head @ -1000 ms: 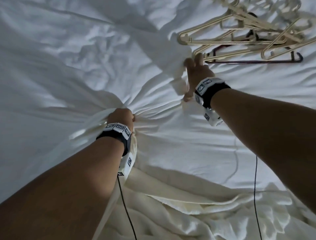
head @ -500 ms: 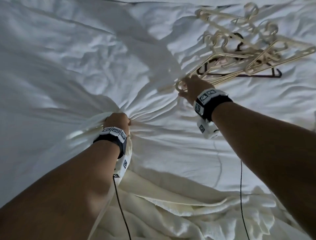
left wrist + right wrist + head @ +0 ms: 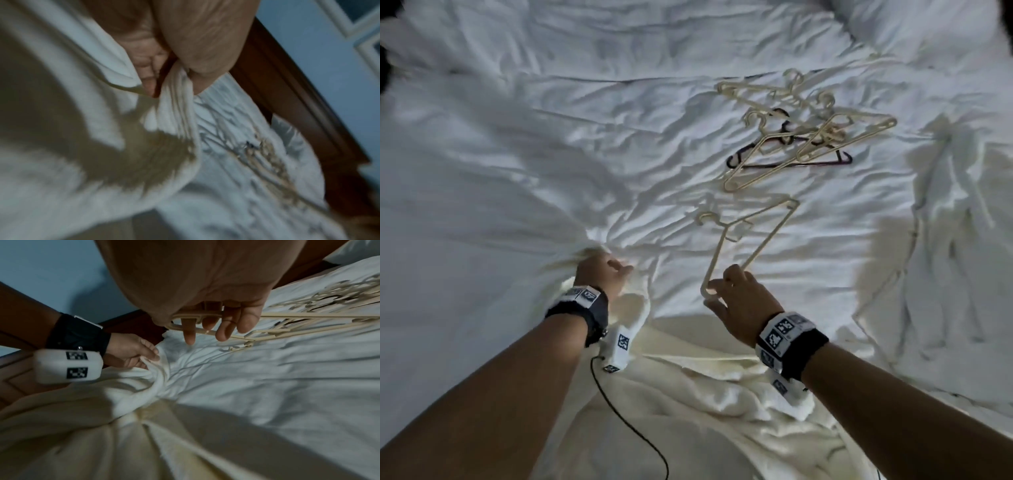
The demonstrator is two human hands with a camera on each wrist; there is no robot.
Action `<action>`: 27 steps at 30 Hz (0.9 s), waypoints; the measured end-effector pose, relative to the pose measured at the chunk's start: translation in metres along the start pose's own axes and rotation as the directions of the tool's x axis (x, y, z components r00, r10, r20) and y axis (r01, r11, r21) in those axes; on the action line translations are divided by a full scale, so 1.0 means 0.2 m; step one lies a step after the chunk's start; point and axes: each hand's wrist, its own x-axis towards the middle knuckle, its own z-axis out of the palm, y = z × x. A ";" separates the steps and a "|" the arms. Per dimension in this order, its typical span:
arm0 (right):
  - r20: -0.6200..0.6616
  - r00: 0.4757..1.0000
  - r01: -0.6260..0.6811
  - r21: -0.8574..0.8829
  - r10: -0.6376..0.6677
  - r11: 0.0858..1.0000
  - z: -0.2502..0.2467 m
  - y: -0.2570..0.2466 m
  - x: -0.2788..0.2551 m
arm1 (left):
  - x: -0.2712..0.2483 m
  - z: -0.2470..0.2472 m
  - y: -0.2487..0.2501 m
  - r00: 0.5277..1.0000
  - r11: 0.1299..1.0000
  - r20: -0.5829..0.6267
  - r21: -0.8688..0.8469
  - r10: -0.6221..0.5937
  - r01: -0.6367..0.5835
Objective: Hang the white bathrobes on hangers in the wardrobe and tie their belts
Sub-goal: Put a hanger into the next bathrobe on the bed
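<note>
1. Head view: my left hand (image 3: 602, 274) gripped a bunched fold of the white terry bathrobe (image 3: 688, 394) lying on the bed.
2. My right hand (image 3: 736, 301) clasped one corner of a cream plastic hanger (image 3: 750, 236), apart from the hanger pile (image 3: 801, 133).
3. I judged the step as fetching a hanger; next, feeding it into the robe's collar.

Bathrobe (image 3: 688, 394) bunched in my left hand (image 3: 599, 277): thick cream cloth, matt, nubbly like towelling. Bed sheet (image 3: 551, 154): thin white cloth, smooth but heavily creased, faint sheen. Hanger (image 3: 743, 240) in my right hand (image 3: 739, 301): cream plastic, smooth, slightly glossy. Pile of hangers (image 3: 801, 137): same cream plastic, one dark. Bed frame (image 3: 287, 91): reddish-brown wood, polished.
</note>
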 end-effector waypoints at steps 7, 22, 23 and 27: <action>-0.073 0.973 0.219 -0.006 -0.219 0.976 0.17 -0.28 -0.39 | -0.65 -0.08 -0.33 0.972 0.816 -0.154 -0.574 -0.179 0.060; 0.207 0.608 0.775 -0.367 -0.767 0.515 0.28 -0.95 -1.06 | -1.71 -0.48 -0.39 0.922 0.715 -0.357 -0.604 0.153 -0.352; 0.209 0.606 0.779 -0.348 -0.767 0.521 0.29 -0.96 -1.10 | -1.76 -0.49 -0.38 0.906 0.737 -0.388 -0.561 0.168 -0.377; 0.178 0.626 0.777 -0.233 -0.760 0.585 0.28 -0.94 -1.22 | -1.97 -0.51 -0.42 0.845 0.854 -0.478 -0.310 0.240 -0.418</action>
